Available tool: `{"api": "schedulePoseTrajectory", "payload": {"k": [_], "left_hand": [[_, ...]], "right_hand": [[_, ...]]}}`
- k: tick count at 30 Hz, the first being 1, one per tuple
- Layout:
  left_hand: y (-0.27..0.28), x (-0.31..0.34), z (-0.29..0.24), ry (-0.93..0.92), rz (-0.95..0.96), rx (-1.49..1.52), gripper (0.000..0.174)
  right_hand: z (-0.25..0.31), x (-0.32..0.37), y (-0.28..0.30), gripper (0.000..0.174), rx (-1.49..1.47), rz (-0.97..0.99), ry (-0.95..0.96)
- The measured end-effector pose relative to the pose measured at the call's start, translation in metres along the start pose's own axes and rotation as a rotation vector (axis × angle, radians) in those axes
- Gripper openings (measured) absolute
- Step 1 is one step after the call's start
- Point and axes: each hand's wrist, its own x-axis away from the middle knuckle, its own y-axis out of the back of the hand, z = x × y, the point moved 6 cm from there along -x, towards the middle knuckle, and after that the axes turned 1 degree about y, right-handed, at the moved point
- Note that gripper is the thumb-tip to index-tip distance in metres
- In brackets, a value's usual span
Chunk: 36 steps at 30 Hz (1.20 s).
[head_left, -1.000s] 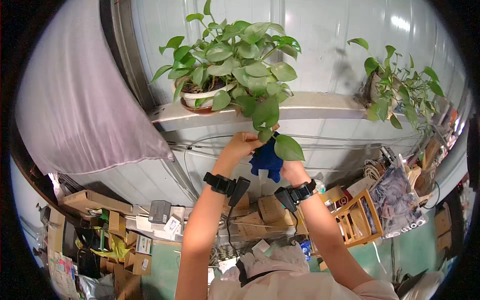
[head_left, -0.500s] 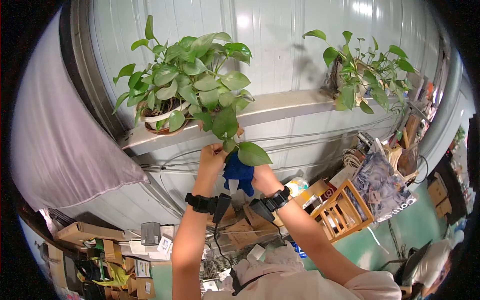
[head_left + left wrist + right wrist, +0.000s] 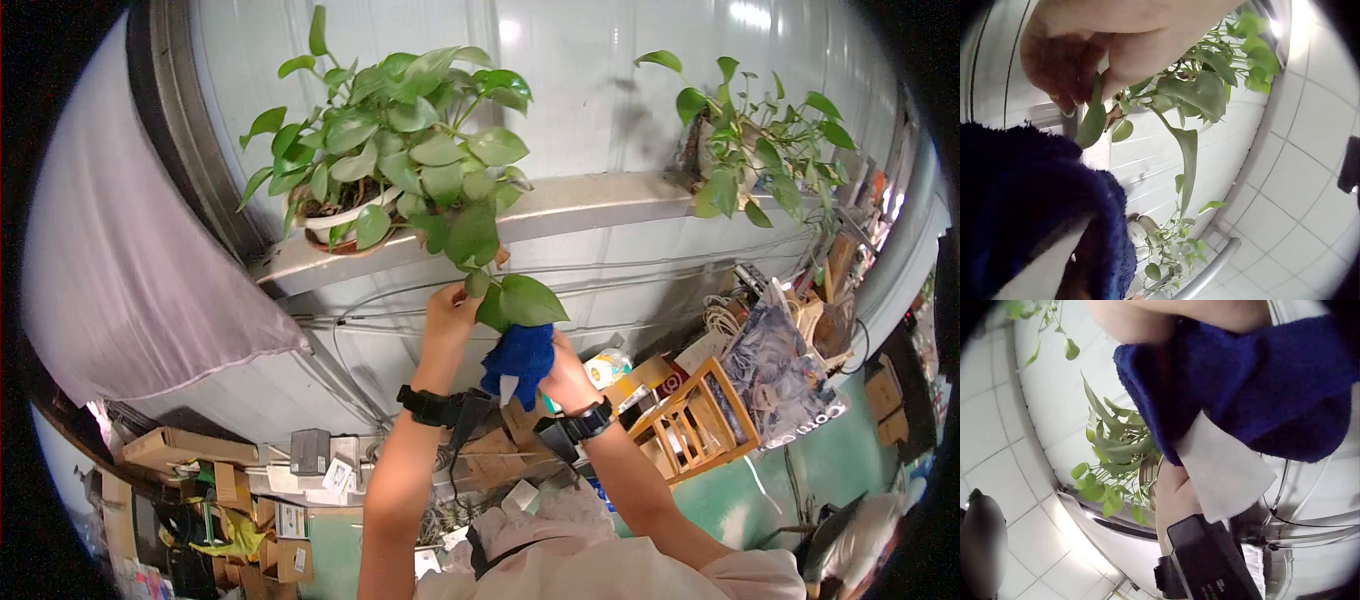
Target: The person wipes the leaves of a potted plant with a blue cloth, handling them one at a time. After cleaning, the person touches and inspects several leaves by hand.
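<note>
A leafy vine hangs from the potted plant (image 3: 410, 150) on the ledge. My left hand (image 3: 449, 308) pinches a small leaf (image 3: 1092, 125) of it between thumb and fingers, seen close in the left wrist view. Just right of it, my right hand (image 3: 568, 372) grips a dark blue cloth (image 3: 519, 362) bunched under the large end leaf (image 3: 532, 300). A white tag (image 3: 1225, 469) dangles from the cloth (image 3: 1235, 381) in the right wrist view. Whether the cloth touches the leaf's underside cannot be told.
A second potted plant (image 3: 740, 160) stands farther right on the ledge (image 3: 600, 203). A pale curtain (image 3: 130, 240) hangs at the left. Cables run along the wall behind the hands. Below are cardboard boxes, a wooden chair (image 3: 705, 425) and a patterned bag (image 3: 775, 370).
In the head view the scene has shifted left overall since the first frame. The right hand and the cloth have dropped slightly away from the large leaf; the left hand still pinches at the vine.
</note>
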Motion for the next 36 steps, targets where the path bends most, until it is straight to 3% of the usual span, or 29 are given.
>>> {"api": "schedulePoseTrajectory", "payload": {"k": [9, 13, 14, 17, 19, 21, 23, 26, 30, 32, 36], "left_hand": [[0.011, 0.004, 0.015, 0.055, -0.089, 0.014, 0.024], [0.013, 0.015, 0.005, 0.067, -0.110, 0.068, 0.026], [0.014, 0.016, 0.006, 0.056, -0.116, 0.088, 0.027], [0.018, 0.019, 0.007, -0.011, -0.139, 0.051, 0.026], [0.020, 0.020, 0.009, -0.044, -0.149, -0.013, 0.024], [0.020, 0.021, 0.009, -0.073, -0.154, -0.049, 0.022], [0.018, 0.024, 0.002, -0.103, -0.157, -0.057, 0.019], [0.017, 0.027, -0.002, -0.083, -0.126, -0.139, 0.017], [0.020, 0.027, 0.006, -0.192, -0.137, -0.071, 0.016], [0.019, 0.030, 0.004, -0.268, -0.135, 0.009, 0.018], [0.018, 0.032, 0.010, -0.112, 0.026, -0.161, 0.019]], "right_hand": [[-0.003, 0.006, 0.034, 0.030, -0.027, -0.013, 0.029], [-0.004, 0.004, 0.056, 0.028, 0.087, 0.003, 0.132], [0.001, 0.004, 0.054, 0.028, 0.390, 0.039, 0.284], [0.018, 0.010, 0.016, 0.031, 0.908, 0.039, 0.472], [0.021, 0.007, 0.005, 0.032, 0.941, 0.021, 0.497], [0.015, -0.005, 0.004, 0.033, 0.585, 0.033, 0.388], [-0.001, -0.022, 0.002, 0.033, -0.155, 0.070, 0.134], [-0.007, -0.039, 0.000, 0.030, -0.106, 0.015, 0.110], [-0.012, -0.053, -0.008, 0.025, -0.001, 0.021, 0.175], [-0.017, -0.059, -0.004, 0.023, -0.072, -0.024, 0.117], [-0.025, -0.075, 0.015, 0.035, 0.034, -0.092, 0.116]]}}
